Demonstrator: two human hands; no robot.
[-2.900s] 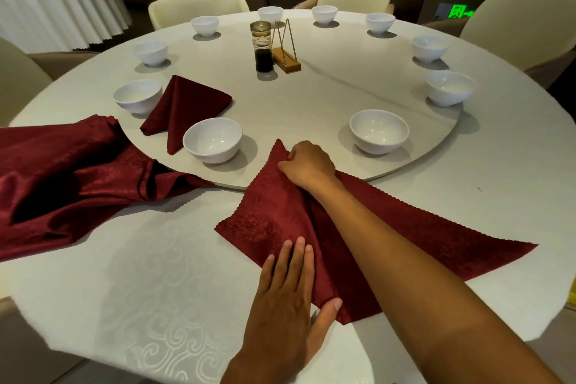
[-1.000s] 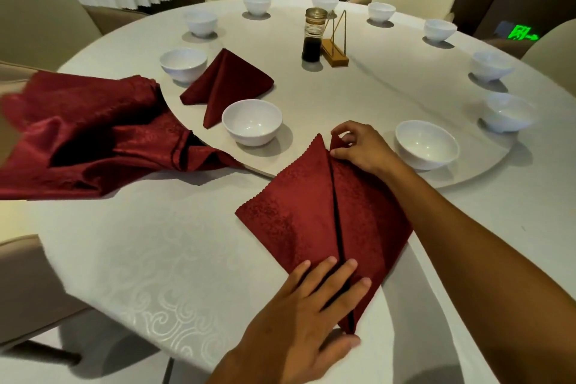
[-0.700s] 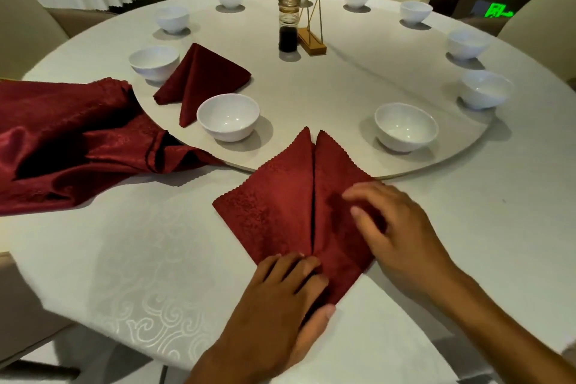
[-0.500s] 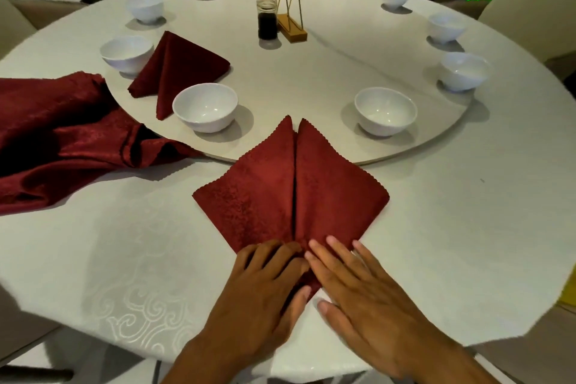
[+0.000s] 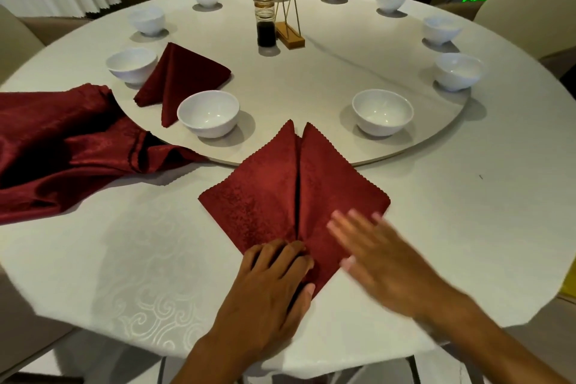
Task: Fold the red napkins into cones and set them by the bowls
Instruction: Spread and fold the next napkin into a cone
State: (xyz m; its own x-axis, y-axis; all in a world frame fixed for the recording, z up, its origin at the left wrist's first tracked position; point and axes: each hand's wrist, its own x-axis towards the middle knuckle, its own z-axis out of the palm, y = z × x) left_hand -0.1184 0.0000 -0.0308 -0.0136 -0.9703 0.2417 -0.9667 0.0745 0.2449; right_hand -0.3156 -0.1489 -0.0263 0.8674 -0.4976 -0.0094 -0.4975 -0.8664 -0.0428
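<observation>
Table (image 5: 452, 227), near edge: napkin (image 5: 265, 196), kite-folded, two flaps meeting at a centre seam, tips on the turntable (image 5: 311, 78) between two bowls (image 5: 208, 113). My left hand (image 5: 274, 274), fingers flat, pins its near point; my right hand (image 5: 374, 252), open, empty and blurred, is over the right flap. Step: mid-fold; next, I judge, rolling it into a cone like the finished one (image 5: 180, 78).

Our left hand (image 5: 274, 277) lies palm down near the table's edge, fingers slightly bent and pressed flat, forearm running back toward us. Our right hand (image 5: 374, 256) is just to its right, blurred, palm down, fingers straight and spread, pointing far-left.
</observation>
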